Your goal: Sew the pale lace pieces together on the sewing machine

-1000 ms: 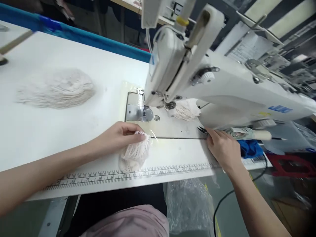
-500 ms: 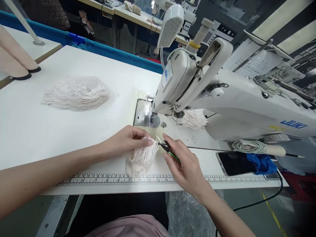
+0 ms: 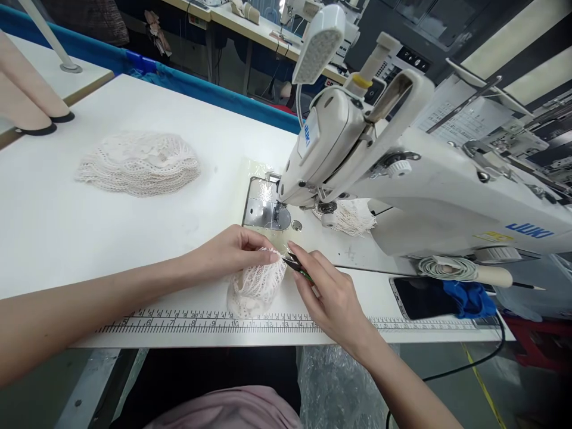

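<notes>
My left hand pinches the top edge of a small white lace piece lying on the white sewing table, just in front of the needle plate. My right hand grips small thread snips with a green handle, their black tips touching the lace edge at my left fingertips. The white sewing machine stands right behind both hands. Another bit of lace lies under the machine arm.
A stack of lace pieces lies at the table's left. A phone and blue cloth sit to the right under the machine. A printed ruler runs along the front edge. A plastic bag hangs below.
My right hand came from the right side under the machine with the snips over to the lace. In the last half second the snips closed in on the lace edge. The left hand stayed put.
</notes>
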`<state>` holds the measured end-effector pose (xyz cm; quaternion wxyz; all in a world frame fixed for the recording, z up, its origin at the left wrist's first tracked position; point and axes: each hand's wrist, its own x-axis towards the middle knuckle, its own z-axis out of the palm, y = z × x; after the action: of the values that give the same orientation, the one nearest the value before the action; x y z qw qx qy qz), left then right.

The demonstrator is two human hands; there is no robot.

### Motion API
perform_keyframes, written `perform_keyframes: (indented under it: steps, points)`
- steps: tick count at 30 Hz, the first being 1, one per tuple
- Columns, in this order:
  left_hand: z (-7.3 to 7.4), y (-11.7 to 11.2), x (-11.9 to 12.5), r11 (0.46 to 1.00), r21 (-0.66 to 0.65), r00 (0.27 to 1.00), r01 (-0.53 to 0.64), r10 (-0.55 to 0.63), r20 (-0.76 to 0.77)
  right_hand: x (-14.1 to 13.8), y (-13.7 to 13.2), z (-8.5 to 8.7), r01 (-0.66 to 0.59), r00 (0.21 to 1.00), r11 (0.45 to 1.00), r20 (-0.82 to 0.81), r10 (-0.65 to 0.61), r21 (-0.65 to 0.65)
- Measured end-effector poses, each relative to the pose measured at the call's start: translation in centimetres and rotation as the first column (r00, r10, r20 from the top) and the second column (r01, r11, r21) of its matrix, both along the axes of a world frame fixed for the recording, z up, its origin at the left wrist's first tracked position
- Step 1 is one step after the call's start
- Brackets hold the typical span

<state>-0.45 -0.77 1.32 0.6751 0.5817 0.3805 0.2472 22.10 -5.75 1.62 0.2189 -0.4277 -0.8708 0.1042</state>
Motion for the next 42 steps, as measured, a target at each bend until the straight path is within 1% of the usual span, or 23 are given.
perform_keyframes:
  steps: [7, 11, 13, 15, 16, 18, 20, 22, 30, 33, 36, 39, 42]
  points:
    - [0.1, 0.0, -0.1, 1.0, -0.016, 1.0, 0.009, -0.009, -0.009, 0.0, 0.1, 0.0, -0.021, 1.0, 1.0, -0.015, 0.021, 0.008]
    - [0.1, 0.0, 0.0, 1.0, 0.014, 0.999, 0.021, -0.02, -0.03, 0.0, 0.2, -0.1, -0.042, 0.998, 0.999, -0.053, 0.042, 0.008]
    - [0.1, 0.0, 0.0, 0.999, 0.037, 0.999, 0.012, -0.01, -0.051, -0.2, 0.2, -0.1, -0.079, 0.985, 0.997, -0.15, 0.08, 0.017]
    - [0.1, -0.1, 0.0, 0.999, 0.049, 0.998, 0.002, 0.002, -0.065, -0.3, 0.2, 0.0, -0.119, 0.941, 0.991, -0.313, 0.131, 0.057]
    - [0.1, -0.1, 0.0, 0.999, 0.052, 0.998, -0.002, 0.006, -0.07, -0.5, 0.2, 0.0, -0.117, 0.912, 0.99, -0.387, 0.137, 0.074]
    - [0.0, -0.1, 0.0, 0.998, 0.056, 0.997, -0.003, 0.007, -0.073, -0.8, 0.2, 0.2, -0.067, 0.88, 0.996, -0.468, 0.084, 0.051]
    - [0.0, -0.1, 0.0, 0.998, 0.06, 0.997, -0.004, 0.008, -0.072, -1.1, 0.5, 0.4, -0.002, 0.885, 1.0, -0.465, -0.011, -0.027]
    - [0.0, -0.1, 0.1, 0.998, 0.056, 0.997, -0.007, 0.011, -0.073, -1.6, 0.7, 0.4, 0.038, 0.888, 0.995, -0.453, -0.074, -0.087]
    - [0.2, -0.2, 0.0, 1.0, -0.021, 0.999, -0.013, 0.012, -0.036, -2.3, 1.4, 0.0, 0.083, 0.874, 0.991, -0.47, -0.124, -0.108]
    - [0.3, -0.3, -0.2, 0.999, 0.009, 0.999, 0.032, -0.032, -0.013, -2.3, 1.7, 0.2, 0.113, 0.862, 0.984, -0.48, -0.164, -0.135]
    - [0.4, -0.2, -0.2, 0.991, 0.063, 0.993, 0.115, -0.116, 0.013, -2.3, 2.0, 0.6, 0.136, 0.851, 0.978, -0.488, -0.196, -0.156]
    - [0.4, -0.2, -0.2, 0.989, 0.039, 0.989, 0.143, -0.144, 0.022, -2.5, 2.3, 0.9, 0.154, 0.851, 0.974, -0.479, -0.216, -0.164]
    - [0.5, -0.1, -0.2, 0.988, 0.002, 0.987, 0.152, -0.151, 0.049, -2.6, 2.6, 1.0, 0.212, 0.844, 0.963, -0.467, -0.265, -0.164]
